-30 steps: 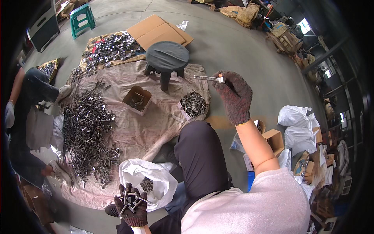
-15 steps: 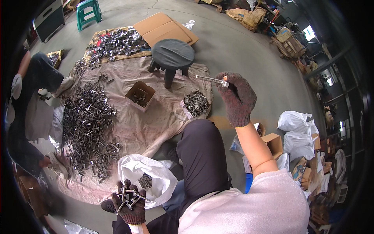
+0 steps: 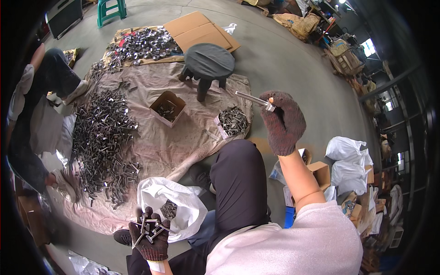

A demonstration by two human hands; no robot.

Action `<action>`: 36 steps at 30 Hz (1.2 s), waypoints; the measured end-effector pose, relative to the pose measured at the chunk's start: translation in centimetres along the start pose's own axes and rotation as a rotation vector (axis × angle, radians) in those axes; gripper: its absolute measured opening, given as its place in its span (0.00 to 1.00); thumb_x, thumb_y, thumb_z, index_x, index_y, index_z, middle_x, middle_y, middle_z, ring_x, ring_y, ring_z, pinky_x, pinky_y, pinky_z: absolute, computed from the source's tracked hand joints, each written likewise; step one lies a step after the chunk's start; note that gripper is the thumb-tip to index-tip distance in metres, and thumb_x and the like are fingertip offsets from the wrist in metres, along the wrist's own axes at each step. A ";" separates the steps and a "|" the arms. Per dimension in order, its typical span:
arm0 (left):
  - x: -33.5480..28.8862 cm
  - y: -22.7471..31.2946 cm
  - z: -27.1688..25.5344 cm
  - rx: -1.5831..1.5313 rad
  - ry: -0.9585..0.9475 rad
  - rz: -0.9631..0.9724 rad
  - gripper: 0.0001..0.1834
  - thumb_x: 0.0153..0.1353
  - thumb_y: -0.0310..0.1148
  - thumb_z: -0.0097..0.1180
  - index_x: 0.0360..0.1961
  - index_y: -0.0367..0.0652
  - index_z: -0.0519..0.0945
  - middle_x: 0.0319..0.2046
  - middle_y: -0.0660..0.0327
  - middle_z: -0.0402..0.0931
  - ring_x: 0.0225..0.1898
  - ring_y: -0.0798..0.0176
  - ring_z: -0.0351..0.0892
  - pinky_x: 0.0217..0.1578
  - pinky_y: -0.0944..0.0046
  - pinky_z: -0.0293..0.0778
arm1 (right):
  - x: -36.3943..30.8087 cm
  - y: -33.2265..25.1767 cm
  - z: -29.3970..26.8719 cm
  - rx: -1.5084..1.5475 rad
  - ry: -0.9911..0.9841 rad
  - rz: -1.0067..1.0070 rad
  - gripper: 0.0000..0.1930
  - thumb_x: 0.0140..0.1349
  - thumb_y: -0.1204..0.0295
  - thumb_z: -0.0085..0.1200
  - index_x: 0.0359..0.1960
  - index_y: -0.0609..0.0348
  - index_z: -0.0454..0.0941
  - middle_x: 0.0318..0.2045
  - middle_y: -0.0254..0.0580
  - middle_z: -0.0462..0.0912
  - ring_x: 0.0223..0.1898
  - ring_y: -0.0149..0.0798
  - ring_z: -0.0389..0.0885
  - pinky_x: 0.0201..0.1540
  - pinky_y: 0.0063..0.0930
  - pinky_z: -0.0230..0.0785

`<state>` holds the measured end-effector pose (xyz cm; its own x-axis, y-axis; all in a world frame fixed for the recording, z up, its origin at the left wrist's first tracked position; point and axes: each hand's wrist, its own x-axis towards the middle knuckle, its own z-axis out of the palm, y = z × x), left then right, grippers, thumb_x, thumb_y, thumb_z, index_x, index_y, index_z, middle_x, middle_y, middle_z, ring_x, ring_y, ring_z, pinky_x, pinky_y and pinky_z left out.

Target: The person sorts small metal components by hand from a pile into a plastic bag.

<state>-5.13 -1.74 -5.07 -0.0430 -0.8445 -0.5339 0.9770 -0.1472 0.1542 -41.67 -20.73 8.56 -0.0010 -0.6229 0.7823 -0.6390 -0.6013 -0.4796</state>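
Hundreds of dark metal bolts (image 3: 103, 137) lie heaped on the tan cloth (image 3: 183, 133), left of the round black stool (image 3: 208, 62), with a seated co-worker (image 3: 32, 105) at the cloth's left edge. Nearer than the stool, low in the view, the left hand (image 3: 149, 236) in a dark knit glove is closed around a bristling fistful of bolts (image 3: 147, 228), just beside the open white sack (image 3: 176, 208). A small cardboard box (image 3: 167, 107) sits left of the stool, and a tray of bolts (image 3: 233, 121) lies below it. Right of the stool, the gloved right hand (image 3: 284, 121) pinches one long silvery bolt (image 3: 254, 100) by its head end, shank pointing toward the stool. Over the last second that hand has risen and drawn nearer, while the left fistful stays low; probably the single piece is being looked over, though its thread is too small to read.
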 end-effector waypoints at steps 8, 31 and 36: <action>0.1 0.0 0.6 0.012 0.027 0.015 0.29 0.69 0.51 0.44 0.66 0.50 0.67 0.58 0.51 0.73 0.51 0.50 0.79 0.49 0.33 0.74 | 0.0 -0.6 1.3 0.157 -0.013 -0.109 0.15 0.55 0.83 0.61 0.44 0.59 0.75 0.39 0.46 0.83 0.39 0.37 0.82 0.43 0.28 0.74; -0.5 0.4 1.2 -0.008 0.089 0.027 0.29 0.70 0.54 0.42 0.65 0.49 0.67 0.57 0.51 0.75 0.49 0.50 0.81 0.48 0.33 0.75 | -4.8 -4.5 6.9 1.627 -0.382 1.073 0.17 0.60 0.67 0.57 0.49 0.55 0.73 0.36 0.45 0.80 0.34 0.45 0.75 0.40 0.41 0.69; -0.5 0.6 0.6 -0.102 0.067 -0.016 0.30 0.69 0.54 0.44 0.67 0.51 0.66 0.58 0.49 0.74 0.52 0.44 0.79 0.51 0.28 0.71 | -5.8 -5.3 7.8 1.731 -0.313 1.225 0.15 0.62 0.68 0.55 0.47 0.61 0.75 0.33 0.53 0.82 0.32 0.50 0.82 0.35 0.42 0.78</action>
<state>-4.65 -1.73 -4.25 -0.0485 -0.8058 -0.5902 0.9927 -0.1045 0.0610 -32.26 -17.86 3.49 0.4506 -0.8856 -0.1124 0.7490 0.4435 -0.4923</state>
